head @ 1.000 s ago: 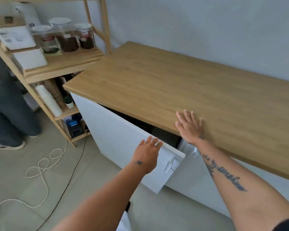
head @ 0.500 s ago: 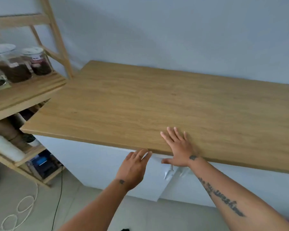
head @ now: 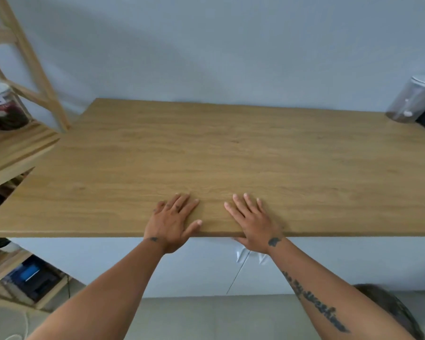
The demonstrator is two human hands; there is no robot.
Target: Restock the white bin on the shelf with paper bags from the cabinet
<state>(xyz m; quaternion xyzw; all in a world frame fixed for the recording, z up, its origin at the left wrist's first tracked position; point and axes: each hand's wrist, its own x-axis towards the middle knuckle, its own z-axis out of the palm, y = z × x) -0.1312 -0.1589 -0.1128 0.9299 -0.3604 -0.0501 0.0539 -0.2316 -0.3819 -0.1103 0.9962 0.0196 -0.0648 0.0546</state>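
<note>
The left hand [head: 172, 222] and right hand [head: 253, 224] lie flat, fingers straight and spread, on the countertop's [head: 206, 155] front edge, with the shut cabinet doors [head: 201, 266] straight below, their handles [head: 240, 256] nearest the right wrist, and no paper bags or white bin in sight.

Head view looks forward and down; countertop [head: 231, 155] close below.

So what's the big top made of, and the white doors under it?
The top looks like wood, or a wood-look coating: brown streaky grain, dull sheen. The doors look like smooth white painted or coated board, plain with no grain.
</note>
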